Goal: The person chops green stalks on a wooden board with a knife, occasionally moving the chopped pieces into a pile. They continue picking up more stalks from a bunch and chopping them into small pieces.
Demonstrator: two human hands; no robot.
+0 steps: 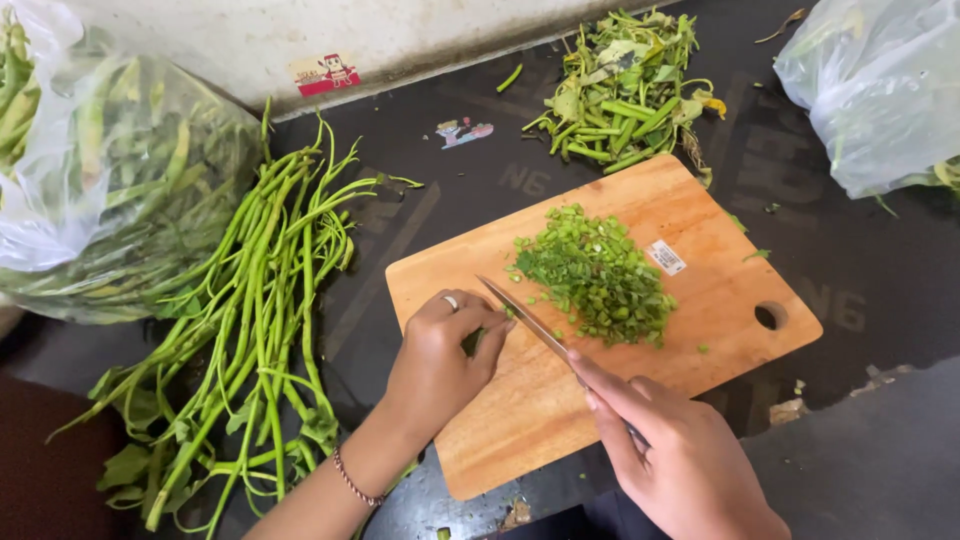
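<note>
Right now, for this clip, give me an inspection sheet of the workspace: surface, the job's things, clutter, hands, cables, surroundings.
Surface: dark mat with faint markings, dotted with green scraps.
Job's things: wooden cutting board carrying a pile of chopped greens; knife laid blade-down on the board; loose long green stalks left of the board.
Clutter: heap of trimmings behind the board; two stickers by the wall edge.
Hands: left hand pinches a short bunch of stalks at the blade, ring and bracelet on; right hand grips the knife handle, forefinger along the spine.
Cables: nothing seen.
Surroundings: plastic bag of greens far left, second plastic bag top right, pale wall behind.
</note>
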